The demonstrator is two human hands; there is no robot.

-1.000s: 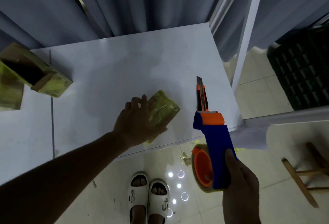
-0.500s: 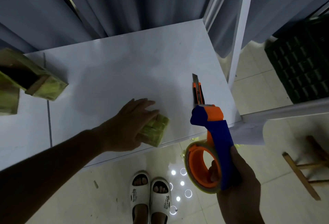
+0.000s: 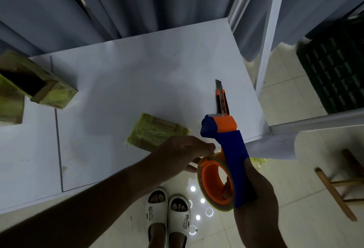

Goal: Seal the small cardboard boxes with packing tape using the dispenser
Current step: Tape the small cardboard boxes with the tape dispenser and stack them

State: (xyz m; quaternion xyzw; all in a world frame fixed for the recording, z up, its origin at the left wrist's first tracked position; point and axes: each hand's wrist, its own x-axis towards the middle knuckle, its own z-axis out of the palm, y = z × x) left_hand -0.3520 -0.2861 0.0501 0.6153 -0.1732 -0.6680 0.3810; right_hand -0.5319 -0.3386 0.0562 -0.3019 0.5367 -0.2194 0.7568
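A small cardboard box (image 3: 155,132) wrapped in yellowish tape lies near the front edge of the white table (image 3: 137,74). My right hand (image 3: 256,198) grips the handle of a blue and orange tape dispenser (image 3: 222,153) just off the table's front edge. My left hand (image 3: 185,153) has left the box and its fingertips pinch at the tape roll's top, beside the dispenser. I cannot see the tape's loose end clearly.
An orange utility knife (image 3: 221,98) with its blade out lies on the table behind the dispenser. Two more taped boxes (image 3: 39,86) sit at the table's left. A white post (image 3: 269,31), a dark crate (image 3: 334,70) and a wooden stool (image 3: 338,184) stand on the right.
My left hand let go of the box and moved right to the tape roll. The box now lies uncovered, turned flatter on the table. The dispenser stayed in my right hand.
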